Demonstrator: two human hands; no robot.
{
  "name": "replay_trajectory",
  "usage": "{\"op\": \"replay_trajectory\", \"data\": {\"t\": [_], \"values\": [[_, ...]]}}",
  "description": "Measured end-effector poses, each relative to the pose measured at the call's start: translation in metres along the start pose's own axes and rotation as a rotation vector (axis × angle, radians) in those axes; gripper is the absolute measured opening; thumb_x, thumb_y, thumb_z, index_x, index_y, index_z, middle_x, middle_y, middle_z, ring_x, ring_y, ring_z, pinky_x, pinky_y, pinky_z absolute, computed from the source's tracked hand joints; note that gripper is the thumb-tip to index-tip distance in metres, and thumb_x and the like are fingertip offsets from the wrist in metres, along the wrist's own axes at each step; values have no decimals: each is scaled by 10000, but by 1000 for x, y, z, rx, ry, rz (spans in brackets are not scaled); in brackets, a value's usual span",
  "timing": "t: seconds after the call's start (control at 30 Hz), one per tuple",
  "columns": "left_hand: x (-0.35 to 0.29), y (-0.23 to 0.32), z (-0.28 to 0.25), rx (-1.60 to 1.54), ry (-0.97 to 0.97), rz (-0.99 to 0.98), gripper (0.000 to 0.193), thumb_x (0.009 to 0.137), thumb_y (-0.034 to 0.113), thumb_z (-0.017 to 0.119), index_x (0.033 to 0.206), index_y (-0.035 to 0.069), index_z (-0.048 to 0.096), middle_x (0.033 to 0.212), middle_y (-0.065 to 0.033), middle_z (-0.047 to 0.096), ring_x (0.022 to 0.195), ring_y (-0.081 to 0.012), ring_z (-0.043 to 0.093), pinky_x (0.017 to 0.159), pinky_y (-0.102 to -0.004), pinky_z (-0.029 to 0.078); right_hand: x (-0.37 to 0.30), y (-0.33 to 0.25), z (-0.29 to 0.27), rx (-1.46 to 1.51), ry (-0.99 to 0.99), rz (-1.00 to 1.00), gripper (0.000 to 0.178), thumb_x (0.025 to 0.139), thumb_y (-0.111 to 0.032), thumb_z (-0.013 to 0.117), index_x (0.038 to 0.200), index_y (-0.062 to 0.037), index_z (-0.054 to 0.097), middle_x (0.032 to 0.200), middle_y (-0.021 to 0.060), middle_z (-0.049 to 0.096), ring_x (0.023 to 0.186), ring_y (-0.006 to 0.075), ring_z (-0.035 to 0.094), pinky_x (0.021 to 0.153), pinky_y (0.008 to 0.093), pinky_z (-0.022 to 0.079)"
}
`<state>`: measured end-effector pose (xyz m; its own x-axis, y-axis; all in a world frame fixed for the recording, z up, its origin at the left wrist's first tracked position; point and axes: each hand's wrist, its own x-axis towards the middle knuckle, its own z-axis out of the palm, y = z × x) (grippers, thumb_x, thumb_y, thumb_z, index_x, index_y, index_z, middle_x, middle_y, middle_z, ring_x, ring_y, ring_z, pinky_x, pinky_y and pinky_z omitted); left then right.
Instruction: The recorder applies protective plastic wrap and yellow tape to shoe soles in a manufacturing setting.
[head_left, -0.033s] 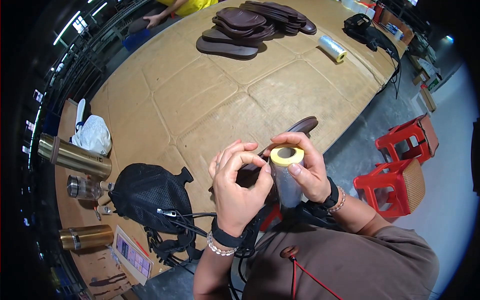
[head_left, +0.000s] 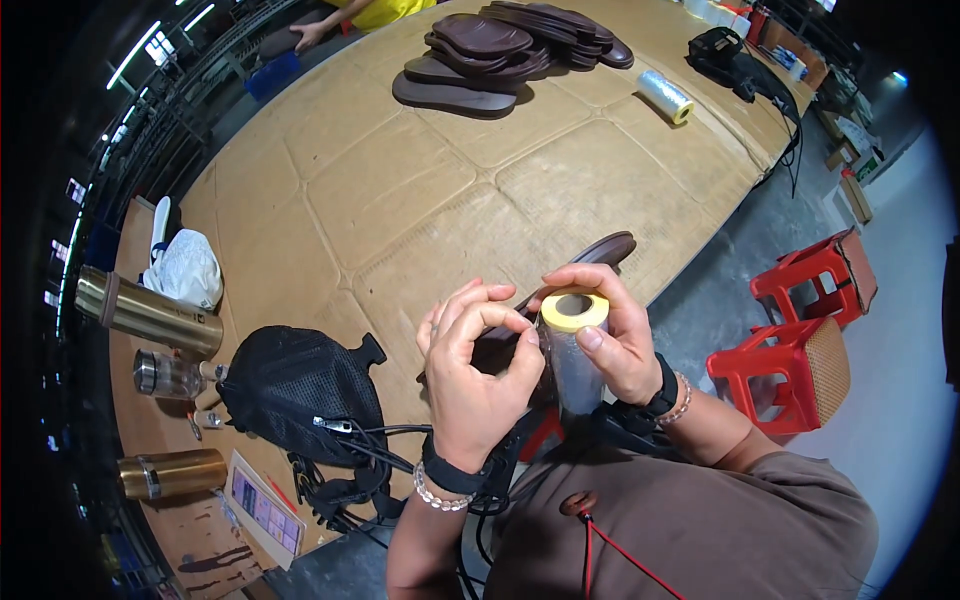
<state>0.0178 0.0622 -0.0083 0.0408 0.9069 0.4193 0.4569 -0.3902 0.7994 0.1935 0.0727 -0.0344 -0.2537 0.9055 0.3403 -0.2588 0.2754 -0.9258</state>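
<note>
My right hand (head_left: pixel 622 345) is wrapped round a roll of clear plastic film (head_left: pixel 575 370) with a yellow-rimmed core, held upright with its hollow end facing up. Beside the roll's upper left edge, my left hand (head_left: pixel 480 365) is closed in a pinch, thumb against forefinger. What lies between those fingertips is too small to make out. Behind both hands, dark brown shoe soles (head_left: pixel 610 249) lie on the table's near edge, partly hidden by my hands and the roll.
Brown soles (head_left: pixel 480 60) are piled at the far side of the cardboard-covered table (head_left: pixel 400 190), near another film roll (head_left: pixel 664 97). A black mesh bag (head_left: pixel 300 395) with cables, metal flasks (head_left: pixel 175 474) and a glass bottle (head_left: pixel 165 376) stand left. Red stools (head_left: pixel 775 370) are right.
At the far left, the other person's hand has shifted slightly upward. My hands and the film roll stay where they were.
</note>
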Motion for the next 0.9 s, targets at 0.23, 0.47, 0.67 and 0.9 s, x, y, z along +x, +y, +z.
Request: {"op": "replay_trajectory", "data": {"t": [0.23,0.47,0.67,0.9], "values": [[2,-2,-4,17,-6,-12,69,767,34,663,810,73,625,1018,-81,718,1186,-304,606,1093,-460,349,-3,-9,-12,-70,-3,25,434,885,-195,628,1252,27,560,1177,86,603,1100,155,562,975,307,434],[0,-5,-5,2,-57,-54,55,795,68,671,813,90,625,984,-44,724,1165,-284,627,1146,-529,233,1,-15,-24,-108,69,43,348,858,-65,629,1198,12,628,1125,78,637,1061,142,587,949,286,444],[0,-8,-8,-32,-34,-28,63,804,33,696,862,42,674,994,-88,716,1071,-250,651,1003,-396,438,1,-19,-28,-488,33,-186,408,740,-104,831,1101,6,675,1039,101,638,929,179,632,796,284,498],[-10,-10,-10,28,-18,-56,79,820,14,699,895,32,712,1060,-114,695,1025,-219,654,919,-332,483,1,-22,-14,-694,1,-315,334,758,-68,747,1078,-21,665,975,129,623,828,247,634,740,327,521]]}}
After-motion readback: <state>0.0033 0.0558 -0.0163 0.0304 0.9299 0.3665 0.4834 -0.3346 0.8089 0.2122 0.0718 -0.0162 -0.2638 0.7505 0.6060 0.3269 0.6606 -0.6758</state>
